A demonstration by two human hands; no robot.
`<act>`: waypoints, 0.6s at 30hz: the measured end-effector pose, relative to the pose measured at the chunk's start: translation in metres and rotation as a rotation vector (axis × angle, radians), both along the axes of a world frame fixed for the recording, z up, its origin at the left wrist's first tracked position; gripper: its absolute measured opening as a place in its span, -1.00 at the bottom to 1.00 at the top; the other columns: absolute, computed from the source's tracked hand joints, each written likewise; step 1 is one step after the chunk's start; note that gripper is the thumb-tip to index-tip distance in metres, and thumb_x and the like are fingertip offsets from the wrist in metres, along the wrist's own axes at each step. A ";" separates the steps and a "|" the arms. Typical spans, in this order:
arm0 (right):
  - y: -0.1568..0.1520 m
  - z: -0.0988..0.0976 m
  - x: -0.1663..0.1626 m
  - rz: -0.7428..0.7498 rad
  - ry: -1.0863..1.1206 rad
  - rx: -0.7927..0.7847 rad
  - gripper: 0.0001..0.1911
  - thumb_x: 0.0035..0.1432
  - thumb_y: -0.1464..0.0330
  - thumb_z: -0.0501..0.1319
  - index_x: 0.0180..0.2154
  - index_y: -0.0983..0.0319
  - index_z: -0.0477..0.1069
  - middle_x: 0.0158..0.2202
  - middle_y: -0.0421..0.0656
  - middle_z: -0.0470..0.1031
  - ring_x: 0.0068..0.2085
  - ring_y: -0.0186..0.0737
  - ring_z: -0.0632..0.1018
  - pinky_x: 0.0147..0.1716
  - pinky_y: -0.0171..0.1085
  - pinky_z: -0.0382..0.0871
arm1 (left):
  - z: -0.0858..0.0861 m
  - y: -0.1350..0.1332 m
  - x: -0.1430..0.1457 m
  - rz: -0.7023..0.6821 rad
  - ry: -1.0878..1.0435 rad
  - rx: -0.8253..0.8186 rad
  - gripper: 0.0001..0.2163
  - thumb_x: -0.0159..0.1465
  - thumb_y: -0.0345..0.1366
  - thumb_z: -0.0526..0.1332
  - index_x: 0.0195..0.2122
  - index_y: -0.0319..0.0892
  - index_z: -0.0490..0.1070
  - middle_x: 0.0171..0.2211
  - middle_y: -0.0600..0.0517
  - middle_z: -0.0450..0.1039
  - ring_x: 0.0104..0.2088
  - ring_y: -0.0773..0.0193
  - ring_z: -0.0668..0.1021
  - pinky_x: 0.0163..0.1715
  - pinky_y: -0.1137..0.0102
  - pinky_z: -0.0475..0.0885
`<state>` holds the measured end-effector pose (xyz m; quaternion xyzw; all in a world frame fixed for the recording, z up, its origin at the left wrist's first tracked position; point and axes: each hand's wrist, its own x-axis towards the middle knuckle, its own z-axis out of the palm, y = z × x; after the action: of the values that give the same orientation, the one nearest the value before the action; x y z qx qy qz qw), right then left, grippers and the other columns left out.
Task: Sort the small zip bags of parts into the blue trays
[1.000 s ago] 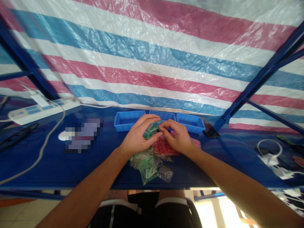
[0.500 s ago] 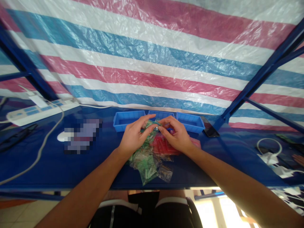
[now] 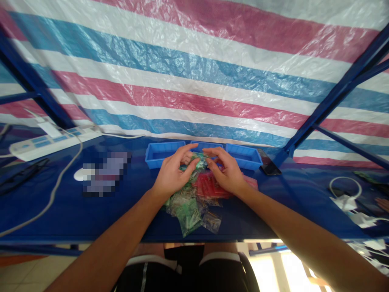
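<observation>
Left hand [image 3: 172,174] and right hand [image 3: 229,174] together, fingers of both pinched on a small green packet [image 3: 199,161], held just above a pile of packets [image 3: 194,202], in front of 3 blue trays [image 3: 164,153] on the blue worktop [image 3: 91,215]

Single head-worn view, set above the near edge of the blue table [image 3: 304,190], facing forward and down. Close range: left hand [image 3: 172,174] and right hand [image 3: 227,174] over the table's middle, striped tarp [image 3: 194,81] behind the table filling the upper half.
</observation>
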<state>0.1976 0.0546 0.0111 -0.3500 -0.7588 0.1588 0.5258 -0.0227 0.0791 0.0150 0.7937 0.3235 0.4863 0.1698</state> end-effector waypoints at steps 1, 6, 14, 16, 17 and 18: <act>-0.001 0.002 0.000 0.023 -0.058 0.049 -0.60 0.46 0.46 0.13 0.22 0.09 0.51 0.18 0.00 0.57 0.18 -0.02 0.61 0.12 -0.01 0.61 | 0.000 0.000 0.000 -0.007 -0.016 -0.013 -0.52 0.46 -0.17 0.31 0.37 -0.10 0.38 -0.15 -0.01 0.65 -0.19 0.26 0.69 -0.15 0.43 0.62; -0.003 0.004 0.000 0.079 -0.232 0.172 -0.40 0.35 0.62 0.06 0.27 0.04 0.49 0.34 -0.01 0.45 0.37 -0.01 0.48 0.37 0.15 0.42 | -0.001 0.000 0.001 -0.019 -0.098 -0.074 -0.45 0.44 -0.21 0.31 0.43 -0.03 0.29 0.08 -0.09 0.57 -0.34 0.39 0.61 -0.45 0.56 0.49; 0.000 0.000 0.002 0.007 -0.210 0.247 -0.71 0.44 0.50 0.21 0.07 0.10 0.58 0.21 0.02 0.54 0.24 -0.02 0.58 0.24 0.05 0.54 | 0.002 -0.003 0.001 -0.093 -0.051 -0.085 -0.51 0.53 -0.20 0.22 0.45 -0.04 0.25 0.15 -0.12 0.52 -0.47 0.47 0.42 -0.63 0.55 0.26; 0.000 0.001 0.002 0.012 -0.202 0.258 -0.73 0.45 0.50 0.21 0.06 0.13 0.57 0.16 0.02 0.57 0.20 -0.04 0.60 0.21 0.03 0.55 | 0.004 -0.003 0.000 -0.098 -0.006 -0.009 -0.57 0.51 -0.21 0.24 0.37 -0.08 0.34 0.19 -0.15 0.50 -0.34 0.39 0.53 -0.45 0.50 0.46; 0.000 0.001 0.002 0.016 -0.195 0.262 -0.74 0.45 0.50 0.21 0.06 0.14 0.56 0.14 0.02 0.58 0.18 -0.05 0.61 0.20 0.02 0.55 | 0.006 -0.003 0.000 -0.101 0.016 0.040 -0.61 0.50 -0.22 0.26 0.33 -0.10 0.40 0.21 -0.16 0.49 -0.22 0.31 0.59 -0.30 0.43 0.55; 0.000 0.001 0.001 0.017 -0.188 0.264 -0.75 0.45 0.49 0.22 0.06 0.15 0.56 0.13 0.03 0.58 0.16 -0.05 0.62 0.20 0.01 0.55 | 0.007 -0.003 0.000 -0.106 0.037 0.089 -0.64 0.48 -0.22 0.27 0.28 -0.11 0.44 0.23 -0.16 0.48 -0.08 0.21 0.62 -0.14 0.35 0.59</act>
<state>0.1990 0.0547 0.0116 -0.2846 -0.8218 0.0286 0.4928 -0.0225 0.0757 0.0218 0.8252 0.2623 0.4760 0.1538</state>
